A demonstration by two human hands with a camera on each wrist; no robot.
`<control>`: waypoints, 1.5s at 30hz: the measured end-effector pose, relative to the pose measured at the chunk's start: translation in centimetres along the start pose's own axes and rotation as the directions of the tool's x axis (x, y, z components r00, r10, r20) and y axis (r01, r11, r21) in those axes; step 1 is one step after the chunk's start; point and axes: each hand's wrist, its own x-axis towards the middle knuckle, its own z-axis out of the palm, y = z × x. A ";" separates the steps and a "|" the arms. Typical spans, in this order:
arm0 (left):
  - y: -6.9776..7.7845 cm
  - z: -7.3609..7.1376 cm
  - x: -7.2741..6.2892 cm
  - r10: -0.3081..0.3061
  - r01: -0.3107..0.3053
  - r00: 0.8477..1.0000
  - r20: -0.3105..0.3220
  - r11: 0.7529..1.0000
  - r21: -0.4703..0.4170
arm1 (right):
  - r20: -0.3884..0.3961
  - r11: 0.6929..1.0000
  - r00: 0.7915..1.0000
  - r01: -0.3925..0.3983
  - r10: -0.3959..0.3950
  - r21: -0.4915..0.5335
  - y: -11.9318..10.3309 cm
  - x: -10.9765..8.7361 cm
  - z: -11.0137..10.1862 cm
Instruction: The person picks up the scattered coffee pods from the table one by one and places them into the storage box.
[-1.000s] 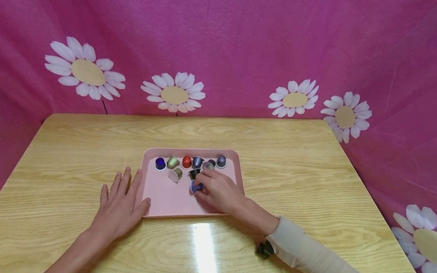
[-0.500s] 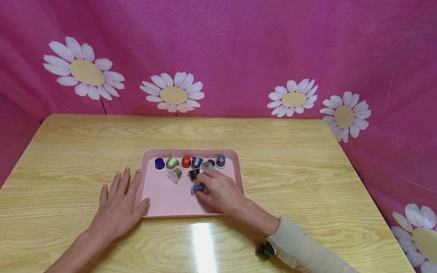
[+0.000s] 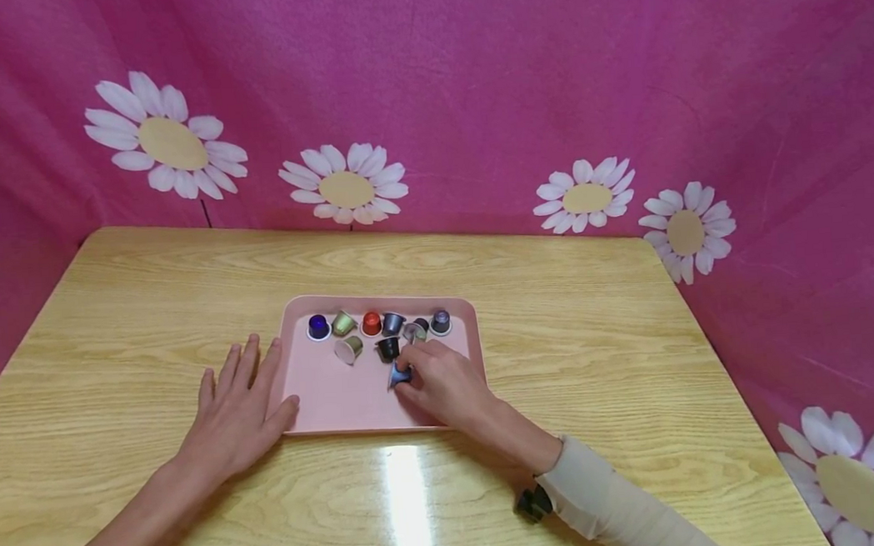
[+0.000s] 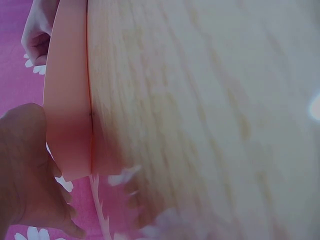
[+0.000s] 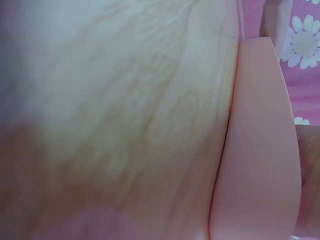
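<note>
In the head view, a blue coffee capsule (image 3: pixel 400 376) is pinched between the thumb and fingers of my right hand (image 3: pixel 447 383), over the right half of a pink tray (image 3: pixel 333 409). The capsule's flat lid faces left. Just above it lies a black capsule (image 3: pixel 388 349) on its side. My left hand (image 3: pixel 235 411) lies with fingers spread at the tray's left edge, its thumb touching the rim. In the left wrist view, that hand (image 4: pixel 30 170) is beside the tray's wall (image 4: pixel 70 100). The right wrist view shows mostly wood and tray wall (image 5: pixel 260 140); the capsule is hidden there.
Along the tray's back stand or lie a dark blue capsule (image 3: pixel 318 327), a light green one (image 3: pixel 344 322), a red one (image 3: pixel 372 324), and several greyish ones (image 3: pixel 440 322). A tan-green capsule (image 3: pixel 349 349) lies in front of them. The wooden table (image 3: pixel 576 340) meets a pink flowered cloth (image 3: pixel 464 96).
The blue capsule has turned in my right fingers, its lid now seen edge-on, and has shifted slightly right. My left hand stays in place.
</note>
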 end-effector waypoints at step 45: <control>0.1 -0.2 0.0 -0.007 0.007 1.000 0.011 1.000 0.014 | 0.031 1.000 0.999 -0.028 0.029 -0.006 0.3 -0.1 -1.1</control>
